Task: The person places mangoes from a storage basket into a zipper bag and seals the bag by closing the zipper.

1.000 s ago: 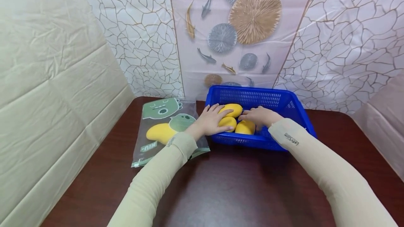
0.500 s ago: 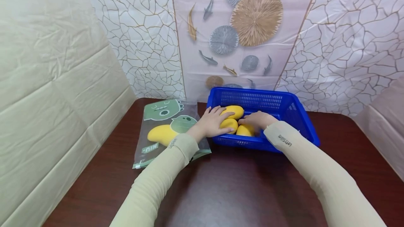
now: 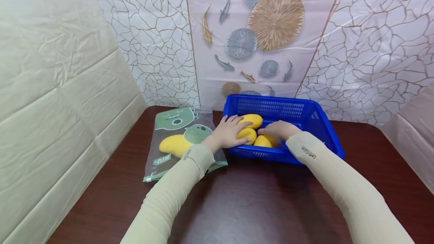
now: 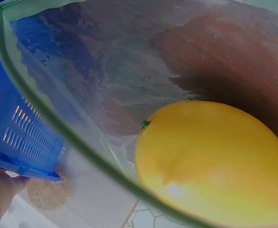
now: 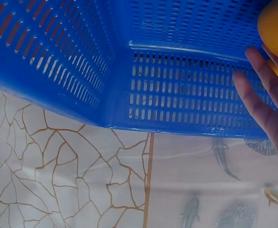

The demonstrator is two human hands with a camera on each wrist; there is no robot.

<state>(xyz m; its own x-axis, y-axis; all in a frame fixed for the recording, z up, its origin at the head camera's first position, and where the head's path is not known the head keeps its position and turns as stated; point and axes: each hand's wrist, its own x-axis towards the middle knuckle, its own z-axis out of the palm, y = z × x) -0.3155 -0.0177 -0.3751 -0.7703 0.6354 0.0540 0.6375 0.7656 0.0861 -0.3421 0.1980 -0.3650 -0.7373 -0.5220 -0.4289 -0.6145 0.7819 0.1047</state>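
Several yellow mangoes lie in a blue plastic basket (image 3: 325,129). In the head view my left hand (image 3: 228,131) reaches over the basket's left rim. Its fingers are spread, and its thumb and forefinger rest on the left-front mango (image 3: 246,134), beside a farther mango (image 3: 251,120). My right hand (image 3: 279,130) grips the right-front mango (image 3: 265,141), its fingers over the far side and its thumb hidden. Another mango (image 4: 210,161) sits inside a clear zip bag (image 3: 158,163) left of the basket. Only a bit of my left hand shows at that wrist view's edge.
The bag, printed with green cartoon figures (image 3: 174,118), lies flat on the dark brown table (image 3: 251,199). Patterned cloth (image 3: 237,22) hangs behind the basket, and a pale cloth wall (image 3: 68,67) stands on the left.
My right hand has settled closer over the right-front mango, its fingers bending more. My left hand keeps its place on the mangoes. The whole head view has shifted slightly.
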